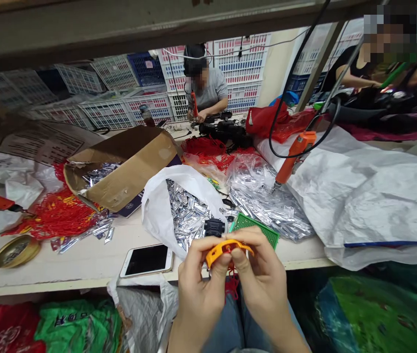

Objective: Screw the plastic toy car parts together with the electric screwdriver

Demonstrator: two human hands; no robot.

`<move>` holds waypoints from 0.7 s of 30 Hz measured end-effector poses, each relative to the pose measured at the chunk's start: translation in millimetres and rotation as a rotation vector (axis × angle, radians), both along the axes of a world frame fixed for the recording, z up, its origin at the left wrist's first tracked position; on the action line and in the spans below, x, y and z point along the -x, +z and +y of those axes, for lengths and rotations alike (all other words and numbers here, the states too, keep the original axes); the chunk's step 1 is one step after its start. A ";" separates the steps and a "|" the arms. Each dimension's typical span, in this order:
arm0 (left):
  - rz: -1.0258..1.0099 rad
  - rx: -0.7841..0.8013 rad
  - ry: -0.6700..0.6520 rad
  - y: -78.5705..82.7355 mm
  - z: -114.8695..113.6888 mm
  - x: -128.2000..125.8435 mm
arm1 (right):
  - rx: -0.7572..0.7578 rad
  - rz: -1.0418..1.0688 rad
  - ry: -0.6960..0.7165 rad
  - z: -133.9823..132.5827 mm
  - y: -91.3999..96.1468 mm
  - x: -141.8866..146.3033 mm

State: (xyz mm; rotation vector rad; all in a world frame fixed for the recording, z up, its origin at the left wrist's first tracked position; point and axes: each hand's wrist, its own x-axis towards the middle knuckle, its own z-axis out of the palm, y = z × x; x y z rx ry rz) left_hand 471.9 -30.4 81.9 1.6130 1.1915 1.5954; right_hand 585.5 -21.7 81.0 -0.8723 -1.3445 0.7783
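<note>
My left hand [199, 294] and my right hand [263, 289] both pinch a curved orange plastic piece [228, 251] just above my lap. A red cord [232, 287] hangs from under it, partly hidden by my fingers. Just beyond my hands, a small black plastic part [215, 227] rests at the edge of a white plastic bag [157, 211] full of silver foil packets [188, 213]. A green perforated board [255, 230] lies to the right of that part. A white-framed smartphone [146, 260] lies face up to the left of my hands.
An orange electric screwdriver [289, 162] hangs on a black cable above silver packets [267, 203]. An open cardboard box [120, 169], red tassels [59, 213] and a brass dish [14, 251] sit on the bench [46, 274]. Co-workers [208, 86] sit beyond, before stacked plastic crates [241, 68].
</note>
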 end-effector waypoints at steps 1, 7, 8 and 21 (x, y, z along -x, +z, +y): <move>-0.066 0.067 -0.026 -1.4 2.2 0.6 | 0.031 -0.021 0.016 2.1 -3.1 -2.4; -0.461 0.391 -0.053 -15.2 11.8 7.7 | 0.139 -0.093 0.055 9.8 -16.4 -14.6; -0.482 0.404 -0.053 -16.4 12.4 8.5 | 0.142 -0.106 0.059 10.4 -16.4 -15.2; -0.332 0.238 -0.105 -15.5 6.3 33.3 | 0.091 -0.105 0.162 10.3 -18.6 -0.4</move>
